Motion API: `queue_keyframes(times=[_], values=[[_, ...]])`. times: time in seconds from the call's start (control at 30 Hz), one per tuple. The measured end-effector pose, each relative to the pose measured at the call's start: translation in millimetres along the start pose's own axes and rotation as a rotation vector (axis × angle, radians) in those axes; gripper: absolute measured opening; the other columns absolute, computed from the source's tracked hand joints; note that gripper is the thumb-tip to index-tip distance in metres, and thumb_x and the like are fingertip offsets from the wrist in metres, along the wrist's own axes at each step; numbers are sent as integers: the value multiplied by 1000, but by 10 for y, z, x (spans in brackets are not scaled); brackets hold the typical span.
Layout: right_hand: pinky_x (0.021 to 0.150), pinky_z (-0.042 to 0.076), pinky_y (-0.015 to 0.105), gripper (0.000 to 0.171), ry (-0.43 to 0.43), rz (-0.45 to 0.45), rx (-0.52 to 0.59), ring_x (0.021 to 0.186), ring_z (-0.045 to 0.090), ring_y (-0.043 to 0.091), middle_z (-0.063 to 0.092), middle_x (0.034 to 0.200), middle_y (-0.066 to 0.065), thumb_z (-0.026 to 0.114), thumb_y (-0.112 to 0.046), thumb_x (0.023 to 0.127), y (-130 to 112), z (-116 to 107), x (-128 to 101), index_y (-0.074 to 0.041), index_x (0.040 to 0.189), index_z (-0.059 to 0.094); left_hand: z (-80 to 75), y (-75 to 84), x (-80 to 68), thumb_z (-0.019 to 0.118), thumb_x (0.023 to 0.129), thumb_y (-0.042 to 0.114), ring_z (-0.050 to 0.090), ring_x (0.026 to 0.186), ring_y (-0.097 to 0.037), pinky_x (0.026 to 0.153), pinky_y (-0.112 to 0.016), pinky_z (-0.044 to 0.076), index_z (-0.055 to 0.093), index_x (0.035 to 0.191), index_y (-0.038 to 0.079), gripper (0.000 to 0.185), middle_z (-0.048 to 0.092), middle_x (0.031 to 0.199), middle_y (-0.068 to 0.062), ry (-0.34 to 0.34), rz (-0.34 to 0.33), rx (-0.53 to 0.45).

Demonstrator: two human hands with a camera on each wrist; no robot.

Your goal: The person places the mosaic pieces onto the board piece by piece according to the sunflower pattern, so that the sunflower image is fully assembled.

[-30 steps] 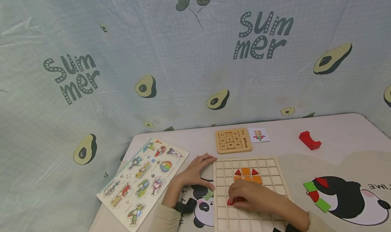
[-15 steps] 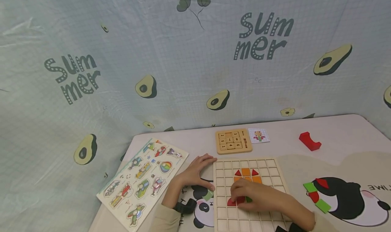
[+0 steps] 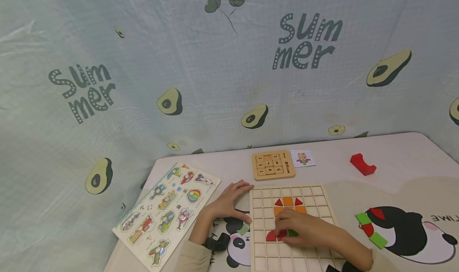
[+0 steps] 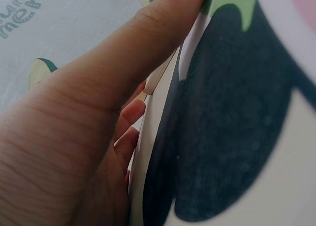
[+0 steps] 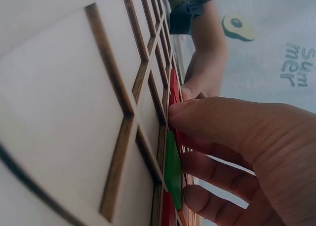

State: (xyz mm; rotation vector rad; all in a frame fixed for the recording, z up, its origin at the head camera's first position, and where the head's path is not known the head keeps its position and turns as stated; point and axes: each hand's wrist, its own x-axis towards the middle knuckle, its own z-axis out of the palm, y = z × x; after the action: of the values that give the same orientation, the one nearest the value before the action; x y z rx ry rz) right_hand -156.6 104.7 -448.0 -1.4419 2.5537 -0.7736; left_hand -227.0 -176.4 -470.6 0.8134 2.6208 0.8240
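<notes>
The tabletop carries all items. A vehicle-picture puzzle board lies at its left edge, long axis slanting from the near side toward the far edge. The grid board lies centrally toward the near side; its near end is out of frame, so its long axis cannot be told.

The hands are apart. The left hand, thumb and fingers spread, rests along the grid board's left edge up to its far left corner. The right hand has bent fingers and thumb touching a red tile in the grid; whether they pinch or merely press it cannot be told.

Near the far edge are a number slide puzzle and, just right, a pattern card. A red arch block lies right of these, hollow facing the far right corner.

Left of the red tile, a red quarter-round tile points its curve toward the grid board's far left corner. A green tile adjoins right, partly hidden.
</notes>
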Motion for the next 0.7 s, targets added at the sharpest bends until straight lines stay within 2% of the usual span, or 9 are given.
queue_keyframes(times=[0.27, 0.53, 0.7], values=[[79, 49, 20, 8, 8, -14, 6, 92, 48, 0, 55, 97, -16, 66, -20, 86, 10, 13, 7, -25, 92, 66, -3, 5, 0, 84, 63, 42, 16, 142, -23, 116, -49, 14, 36, 143, 28, 94, 27, 150, 1, -4, -2, 4], [80, 50, 22, 8, 10, 8, 2, 93, 50, 2, 55, 99, -16, 66, -23, 87, 39, -1, -25, -28, 93, 66, 4, 0, 4, 83, 63, 43, 19, 141, -23, 114, -49, 20, 36, 143, 29, 94, 28, 150, 2, -1, -4, 5], [80, 51, 22, 8, 35, 21, 21, 93, 52, 1, 56, 99, -16, 66, -21, 86, 76, -54, -63, -28, 91, 66, 5, 4, 5, 83, 62, 43, 17, 142, -23, 115, -50, 18, 36, 143, 29, 94, 27, 151, 1, -2, -16, 0]])
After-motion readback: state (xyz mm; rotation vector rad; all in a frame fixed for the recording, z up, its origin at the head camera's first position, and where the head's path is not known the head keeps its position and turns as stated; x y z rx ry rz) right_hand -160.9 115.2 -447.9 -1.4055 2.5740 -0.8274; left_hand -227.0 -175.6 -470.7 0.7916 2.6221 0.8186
